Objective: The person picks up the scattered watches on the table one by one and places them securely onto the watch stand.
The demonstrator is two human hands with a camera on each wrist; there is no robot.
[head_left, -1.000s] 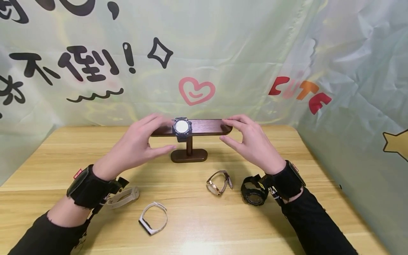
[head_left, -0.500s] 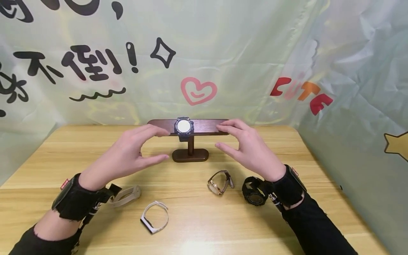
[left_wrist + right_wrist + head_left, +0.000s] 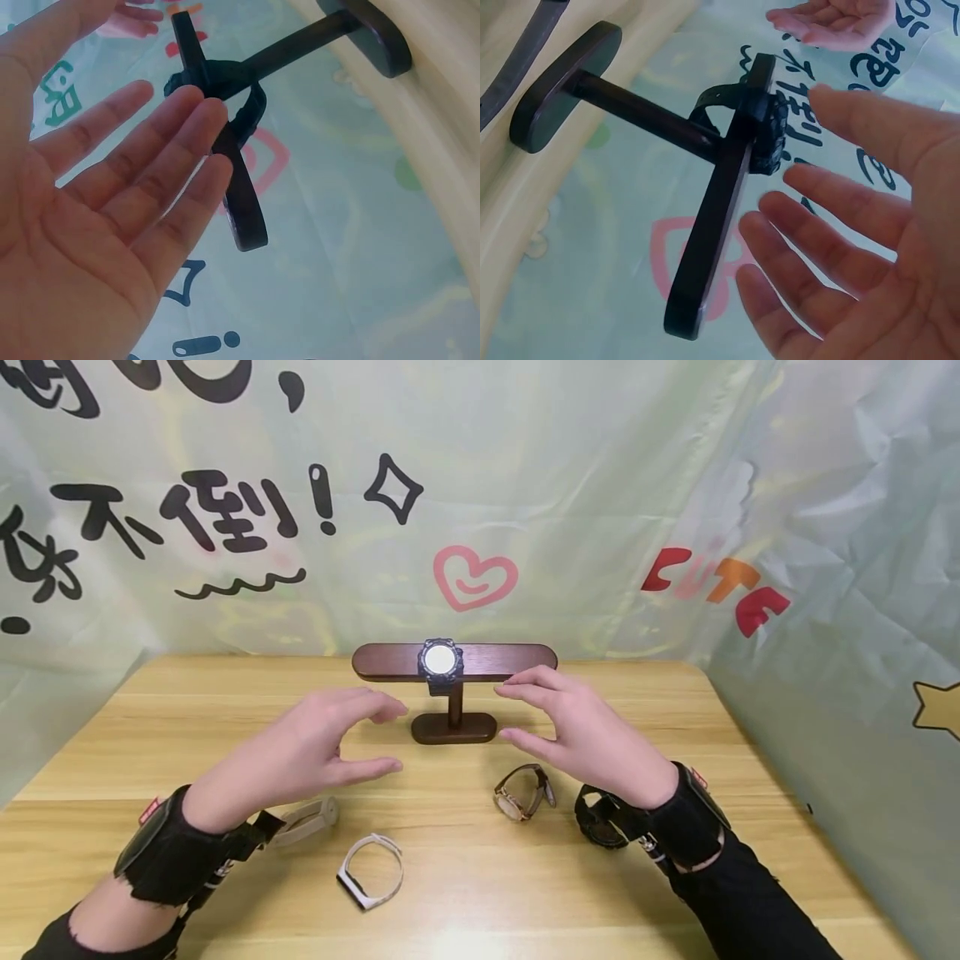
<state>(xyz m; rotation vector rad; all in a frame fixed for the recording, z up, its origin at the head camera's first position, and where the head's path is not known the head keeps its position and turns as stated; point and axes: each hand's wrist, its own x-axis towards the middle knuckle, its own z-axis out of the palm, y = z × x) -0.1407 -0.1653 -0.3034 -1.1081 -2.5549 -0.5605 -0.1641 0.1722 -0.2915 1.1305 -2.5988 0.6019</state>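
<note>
A dark wooden watch stand point(image 3: 510, 662) with a T-shaped bar and an oval foot stands toward the back of the table. Around its bar, left of the middle, sits a black digital watch point(image 3: 440, 662) with a bright, glaring face. My left hand point(image 3: 322, 735) hovers in front of the stand's left end, fingers loosely bent, holding nothing. On the other side my right hand point(image 3: 573, 727) is in the air before the bar's right part, thumb apart from the fingers and nothing between them. Both wrist views show the palms apart from the stand point(image 3: 246, 202) and the watch point(image 3: 769, 135).
Nearer on the wooden table point(image 3: 480, 877) lie a white fitness band point(image 3: 371, 872) and a beige band point(image 3: 307, 822), partly behind the left wrist gear. A brown-strapped watch point(image 3: 522, 793) and a black watch point(image 3: 597, 822) lie to the right. A printed curtain point(image 3: 570, 527) hangs behind.
Both hands have come off the ends of the stand's bar and drawn back toward the person. The watch stays on the bar. The head view has shifted slightly.
</note>
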